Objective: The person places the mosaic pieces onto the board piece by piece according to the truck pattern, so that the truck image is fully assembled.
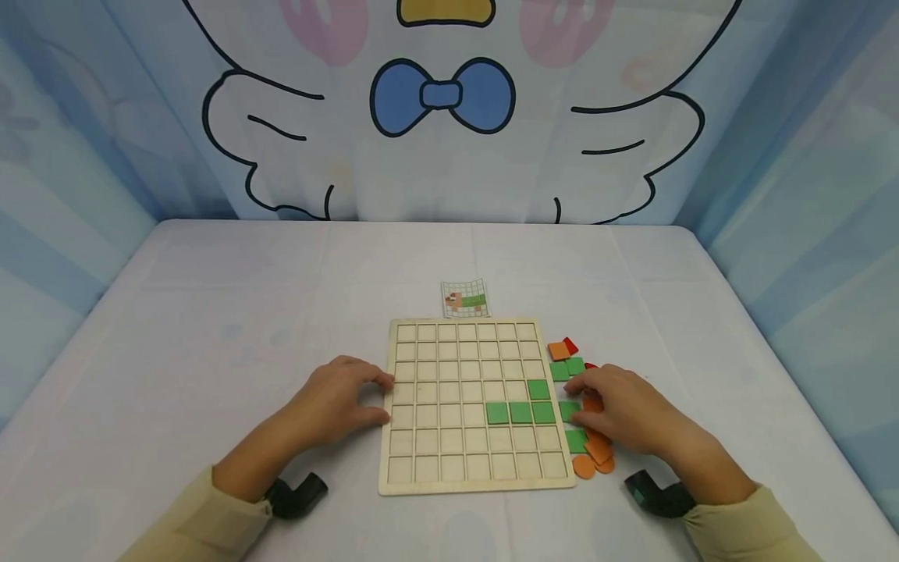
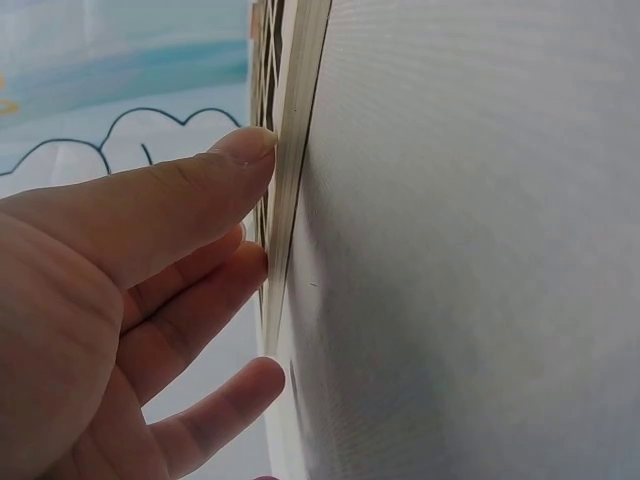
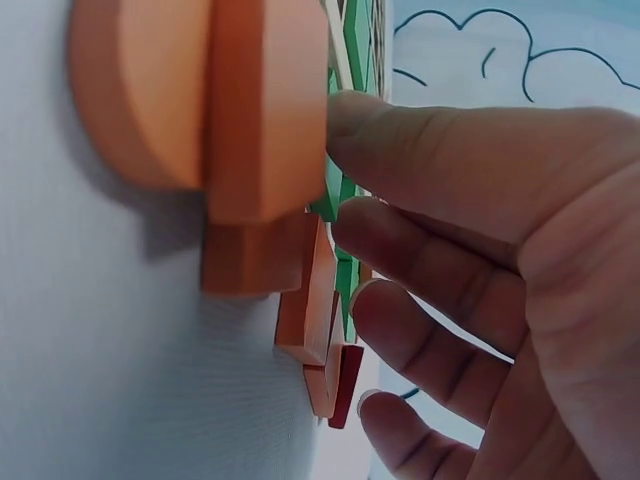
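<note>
A wooden grid board [image 1: 429,396] lies flat on the table. Green square tiles [image 1: 520,412] fill a few of its cells at the lower right. My left hand [image 1: 337,402] is at the board's left edge, thumb and fingertips spread along the rim, with nothing between them. My right hand [image 1: 625,410] hovers over loose pieces beside the board's right edge. Its thumb and index fingertip are apart, with a loose green tile [image 1: 567,410] showing between them. In the right wrist view, the thumb [image 3: 430,150] overlaps the edge of the orange pieces [image 3: 265,110].
A small picture card [image 1: 464,299] with a gridded green and brown design lies behind the board. Orange round pieces [image 1: 584,467] and red pieces [image 1: 570,345] lie along the board's right side, some overlapping. A printed curtain [image 1: 442,172] hangs behind the white table [image 1: 211,312].
</note>
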`<state>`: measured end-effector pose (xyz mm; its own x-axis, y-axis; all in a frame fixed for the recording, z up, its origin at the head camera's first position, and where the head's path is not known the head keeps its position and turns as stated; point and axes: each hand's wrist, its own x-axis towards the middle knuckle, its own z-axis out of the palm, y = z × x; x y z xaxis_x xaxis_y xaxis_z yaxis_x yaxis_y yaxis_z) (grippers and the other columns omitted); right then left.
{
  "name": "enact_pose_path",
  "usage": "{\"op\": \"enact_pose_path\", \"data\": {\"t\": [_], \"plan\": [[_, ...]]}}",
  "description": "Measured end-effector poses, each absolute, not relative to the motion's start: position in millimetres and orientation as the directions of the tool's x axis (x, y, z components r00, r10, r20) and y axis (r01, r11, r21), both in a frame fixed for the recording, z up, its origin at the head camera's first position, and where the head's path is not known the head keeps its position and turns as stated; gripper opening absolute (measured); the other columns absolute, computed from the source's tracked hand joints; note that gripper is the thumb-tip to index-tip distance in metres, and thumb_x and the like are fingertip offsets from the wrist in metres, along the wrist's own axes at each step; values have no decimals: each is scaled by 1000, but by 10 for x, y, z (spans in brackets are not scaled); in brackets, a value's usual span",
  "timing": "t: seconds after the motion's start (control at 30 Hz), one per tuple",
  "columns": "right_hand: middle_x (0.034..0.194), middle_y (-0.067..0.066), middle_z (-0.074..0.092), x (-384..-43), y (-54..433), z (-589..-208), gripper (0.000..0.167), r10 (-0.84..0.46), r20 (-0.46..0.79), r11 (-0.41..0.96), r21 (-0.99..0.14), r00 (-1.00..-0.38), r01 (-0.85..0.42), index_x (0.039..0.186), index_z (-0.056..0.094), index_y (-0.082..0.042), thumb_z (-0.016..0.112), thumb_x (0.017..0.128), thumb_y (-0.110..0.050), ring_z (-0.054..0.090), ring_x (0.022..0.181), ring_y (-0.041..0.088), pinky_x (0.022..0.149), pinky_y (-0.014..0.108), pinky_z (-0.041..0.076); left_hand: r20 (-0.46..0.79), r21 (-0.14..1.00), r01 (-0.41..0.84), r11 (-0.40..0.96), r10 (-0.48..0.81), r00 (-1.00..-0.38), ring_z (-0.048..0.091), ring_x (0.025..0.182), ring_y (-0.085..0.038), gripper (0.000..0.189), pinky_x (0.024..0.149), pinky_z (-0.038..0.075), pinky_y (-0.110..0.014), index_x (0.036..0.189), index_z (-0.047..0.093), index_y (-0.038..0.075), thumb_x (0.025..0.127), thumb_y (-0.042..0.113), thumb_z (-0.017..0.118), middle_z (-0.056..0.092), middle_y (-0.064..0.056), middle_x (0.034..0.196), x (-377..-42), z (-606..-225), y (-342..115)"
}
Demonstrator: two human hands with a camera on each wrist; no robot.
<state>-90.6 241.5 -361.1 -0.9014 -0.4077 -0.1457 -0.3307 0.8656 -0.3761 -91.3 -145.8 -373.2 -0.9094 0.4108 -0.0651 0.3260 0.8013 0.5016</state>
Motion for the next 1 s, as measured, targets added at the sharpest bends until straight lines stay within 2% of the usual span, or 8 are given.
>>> {"op": "enact_pose_path", "data": {"t": [0.4,1.0], "plan": [[97,-3,65,-909,2407,-3596,21,-412,-142,871,-352,-900,-344,101,74,-13,82,84,-23,56,89,20,83,45,50,-55,496,341,798,421,-905,55,119,-32,27,98,44,-50,103,73,15,80,21,86,69,4,118,-910,-3709,-1464],[107,1,67,-918,2390,-3535,30,-424,-218,878,-336,-879,-340,109,72,-10,82,84,-23,58,99,26,91,51,49,-64,492,334,804,417,-907,55,119,-31,27,98,44,-50,103,73,17,80,22,86,69,5,116,-897,-3689,-1456]]}}
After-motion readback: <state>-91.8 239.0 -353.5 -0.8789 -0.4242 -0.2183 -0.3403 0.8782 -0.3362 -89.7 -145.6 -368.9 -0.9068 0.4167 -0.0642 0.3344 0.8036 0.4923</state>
